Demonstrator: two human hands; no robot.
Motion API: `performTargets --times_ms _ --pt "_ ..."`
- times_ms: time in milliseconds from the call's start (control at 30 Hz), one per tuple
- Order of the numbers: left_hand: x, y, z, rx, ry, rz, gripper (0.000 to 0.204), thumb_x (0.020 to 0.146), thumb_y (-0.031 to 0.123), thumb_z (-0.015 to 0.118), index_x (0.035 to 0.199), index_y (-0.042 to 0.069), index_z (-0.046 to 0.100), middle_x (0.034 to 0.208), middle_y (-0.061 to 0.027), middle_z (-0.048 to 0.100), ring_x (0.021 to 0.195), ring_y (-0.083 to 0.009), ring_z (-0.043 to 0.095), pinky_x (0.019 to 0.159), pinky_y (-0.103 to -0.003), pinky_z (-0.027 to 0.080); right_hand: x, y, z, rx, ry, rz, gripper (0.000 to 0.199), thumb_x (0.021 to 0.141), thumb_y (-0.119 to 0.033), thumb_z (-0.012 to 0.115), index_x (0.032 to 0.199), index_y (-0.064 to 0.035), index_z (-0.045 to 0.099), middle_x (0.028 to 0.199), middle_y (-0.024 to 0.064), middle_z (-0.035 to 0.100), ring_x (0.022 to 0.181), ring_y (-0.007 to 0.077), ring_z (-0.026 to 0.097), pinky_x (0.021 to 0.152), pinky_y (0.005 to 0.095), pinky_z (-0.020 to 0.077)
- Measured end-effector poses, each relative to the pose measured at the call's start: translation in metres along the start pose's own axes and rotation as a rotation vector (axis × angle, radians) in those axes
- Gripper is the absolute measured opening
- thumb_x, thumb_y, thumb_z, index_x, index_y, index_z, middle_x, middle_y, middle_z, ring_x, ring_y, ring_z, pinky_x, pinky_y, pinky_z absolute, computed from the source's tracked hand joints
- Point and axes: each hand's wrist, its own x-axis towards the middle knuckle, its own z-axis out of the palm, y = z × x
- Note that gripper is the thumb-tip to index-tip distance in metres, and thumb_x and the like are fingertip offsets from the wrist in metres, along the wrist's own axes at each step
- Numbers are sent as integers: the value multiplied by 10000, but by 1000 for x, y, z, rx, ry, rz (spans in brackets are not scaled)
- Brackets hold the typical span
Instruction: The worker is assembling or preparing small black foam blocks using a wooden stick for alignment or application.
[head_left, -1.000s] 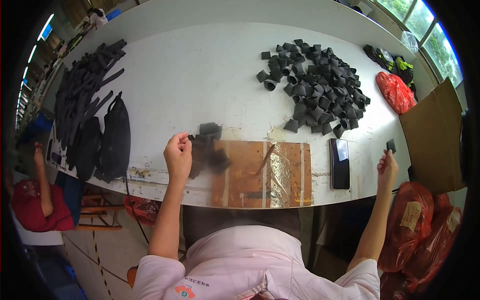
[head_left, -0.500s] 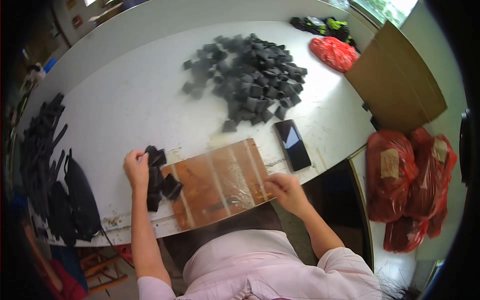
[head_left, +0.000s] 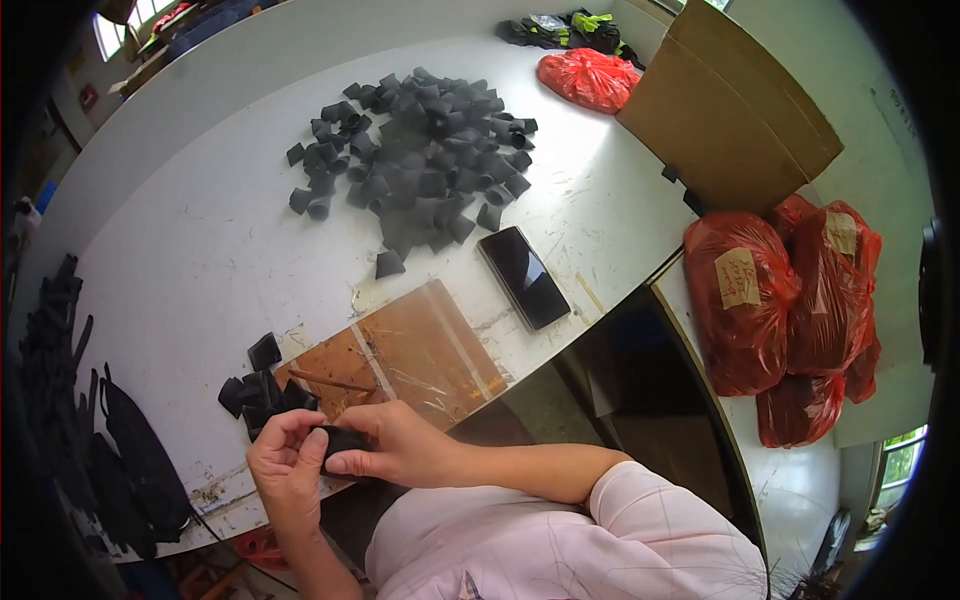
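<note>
One small black piece [head_left: 345, 440] is pinched between the thumbs and fingers of the left hand [head_left: 285, 465] and the right hand [head_left: 395, 445], low in the frame and left of centre, near the table's front edge. Just beyond the left hand lies a little cluster of black pieces [head_left: 262, 392]. A brown board [head_left: 430, 335] with pale tape stripes lies slantwise beside them, a thin brown stick [head_left: 330, 382] on it. The white table [head_left: 200, 265] is scuffed and stained along its front edge. A dark phone [head_left: 525, 278] lies near the board; a big heap of black pieces [head_left: 430, 160] spreads at upper centre, and black strips [head_left: 48, 400] at the left edge. At upper right, a red bag [head_left: 590, 80] sits beside a cardboard sheet [head_left: 735, 95]. Stuffed red bags [head_left: 740, 320] are stacked at right, above a window [head_left: 903, 465] in the lower right.
</note>
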Motion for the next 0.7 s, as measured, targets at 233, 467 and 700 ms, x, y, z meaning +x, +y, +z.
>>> performTargets --times_ms 233,467,700 --pt "-10 -19 21 -557 -40 -18 340 812 156 580 1067 -36 462 890 -65 567 730 -115 555 641 -223 461 -5 10 -9 860 162 221 165 835 -228 581 843 -63 576 702 -8 571 547 19 472 460 153 376" --pt "-9 -14 35 -457 -5 -123 184 793 57 567 959 -11 527 800 -64 602 666 -104 570 621 -218 465 -9 3 -18 926 135 261 163 852 -185 551 925 -40 561 778 33 580 686 106 547 597 236 453" --pt "-9 -23 31 -447 24 -132 102 805 28 552 900 -8 558 755 -56 604 620 -84 557 569 -197 452 -7 5 -17 929 84 251 149 850 -166 550 921 -36 573 799 40 591 695 127 558 629 269 471"
